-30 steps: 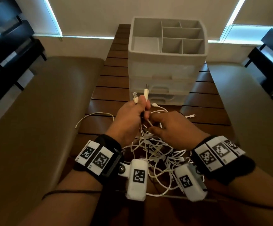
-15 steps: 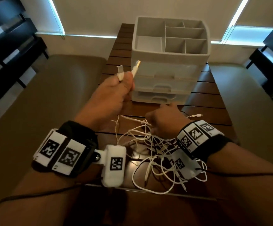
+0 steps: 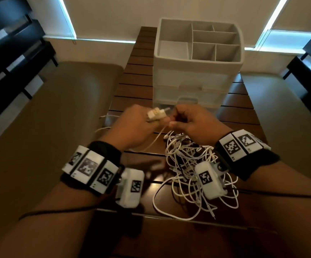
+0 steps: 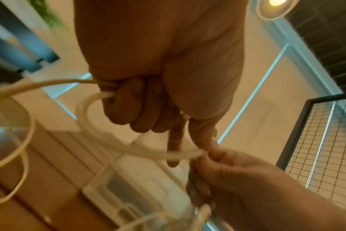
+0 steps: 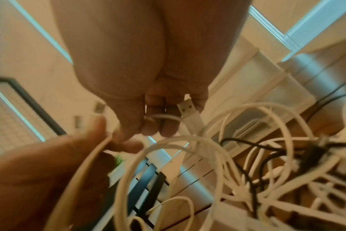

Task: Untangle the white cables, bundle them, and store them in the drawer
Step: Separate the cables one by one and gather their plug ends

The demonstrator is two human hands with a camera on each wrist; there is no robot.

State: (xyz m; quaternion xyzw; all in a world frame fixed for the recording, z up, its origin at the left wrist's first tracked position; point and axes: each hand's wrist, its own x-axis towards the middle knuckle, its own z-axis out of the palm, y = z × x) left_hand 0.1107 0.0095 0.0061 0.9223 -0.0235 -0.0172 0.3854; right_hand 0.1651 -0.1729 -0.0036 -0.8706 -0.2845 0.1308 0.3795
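A tangle of white cables (image 3: 190, 168) lies on the slatted wooden table (image 3: 132, 86), under my right wrist. My left hand (image 3: 132, 127) grips white cable strands (image 4: 101, 93) in its fist, and their plug ends (image 3: 155, 114) stick out above the thumb. My right hand (image 3: 186, 121) pinches a white cable (image 4: 180, 154) right next to the left hand. In the right wrist view a USB plug (image 5: 188, 109) sits by the right fingers (image 5: 162, 125). The white drawer unit (image 3: 191, 86) stands just behind both hands, drawers shut.
An open-top divided tray (image 3: 197, 43) forms the top of the drawer unit. Brown cushioned benches (image 3: 58, 112) flank the narrow table on both sides. A black cable (image 5: 247, 145) runs through the white tangle. Dark shelving (image 3: 5, 53) stands at far left.
My left hand, raised up and to the left half a second ago, has come back down beside the right hand. The right hand has lifted from the tangle to pinch a cable.
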